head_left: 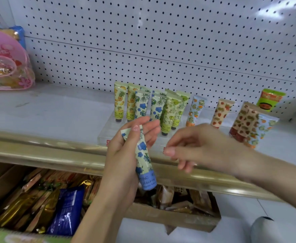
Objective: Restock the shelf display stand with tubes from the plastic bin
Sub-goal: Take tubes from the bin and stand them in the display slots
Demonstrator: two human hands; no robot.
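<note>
Head view: our left hand (124, 153) curls its fingers (151, 126) round the tube (142, 149), which we judge light and squashy, best held mid-body, while our right hand (205, 146) hangs loosely spread, empty.

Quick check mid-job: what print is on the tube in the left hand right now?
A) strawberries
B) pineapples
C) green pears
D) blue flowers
D: the left hand grips a tube printed with blue flowers, blue end pointing down, while the right hand holds nothing.
</note>
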